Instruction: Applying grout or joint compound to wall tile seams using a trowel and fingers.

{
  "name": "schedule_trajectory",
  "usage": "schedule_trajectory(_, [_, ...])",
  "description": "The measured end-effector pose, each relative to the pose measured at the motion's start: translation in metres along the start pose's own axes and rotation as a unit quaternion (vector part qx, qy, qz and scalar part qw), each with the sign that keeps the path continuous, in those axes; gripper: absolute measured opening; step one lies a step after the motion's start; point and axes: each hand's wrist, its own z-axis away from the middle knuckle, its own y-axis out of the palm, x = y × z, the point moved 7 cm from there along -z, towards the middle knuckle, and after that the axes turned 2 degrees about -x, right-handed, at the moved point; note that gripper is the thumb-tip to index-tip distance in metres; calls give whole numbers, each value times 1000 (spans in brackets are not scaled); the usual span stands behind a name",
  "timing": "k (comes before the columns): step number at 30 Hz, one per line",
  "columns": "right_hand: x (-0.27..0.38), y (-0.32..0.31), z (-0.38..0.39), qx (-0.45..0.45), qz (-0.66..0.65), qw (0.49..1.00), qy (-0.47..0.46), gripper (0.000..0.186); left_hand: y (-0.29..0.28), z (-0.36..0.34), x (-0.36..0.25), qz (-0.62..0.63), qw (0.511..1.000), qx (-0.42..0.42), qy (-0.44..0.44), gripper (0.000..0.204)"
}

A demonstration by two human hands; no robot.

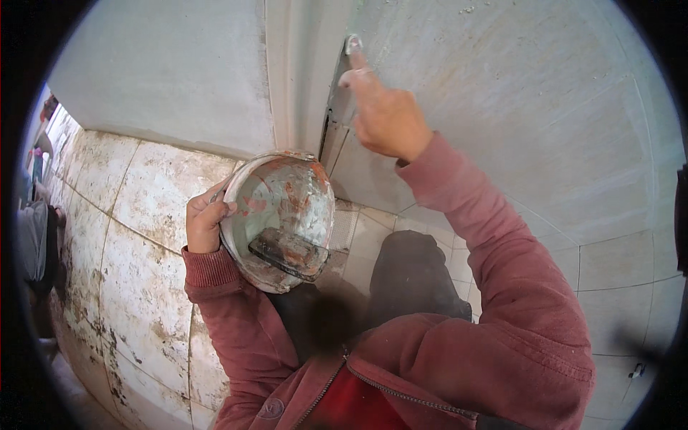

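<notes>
My left hand (206,218) grips the rim of a dirty white bucket (276,190) streaked orange and pale, with a dark, crusted rectangular object (287,254) inside. My right hand (383,118) reaches up to the narrow edge (337,93) where the pale door-frame-like strip meets the marbled tiled wall (516,107). Its index finger is extended, with white paste on the tip against that edge; the other fingers are curled, and whatever they may hold is hidden.
A smooth pale panel (172,72) stands at upper left. Stained square tiles (136,251) lie below it at left. Grey cloth (36,236) and small cluttered items sit at the far-left rim. My dark-clad knee (405,272) is below the bucket, near lighter floor tiles (365,236).
</notes>
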Motion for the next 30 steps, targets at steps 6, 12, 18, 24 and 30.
schedule_trajectory(6, [12, 28, 24, 115, 44, 992, 38, 33, -5, -2, 4, 2, 1000, -3, 5, 46])
schedule_trajectory(12, [-6, -13, -9, -59, 23, 998, 7, 48, 0, -2, 1, 11, 1000, 8, -6, 46])
schedule_trajectory(18, [-4, 59, 41, -10, -6, 999, 31, 41, -10, -6, 7, 1, 1000, -14, 9, 45])
schedule_trajectory(24, [-2, 110, 78, 61, -34, 997, 43, 33, -5, -4, 1, -7, 1000, -6, 5, 46])
schedule_trajectory(30, [7, 120, 77, 196, 123, 967, 109, 28, -4, -4, 2, -15, 1000, -14, 6, 46])
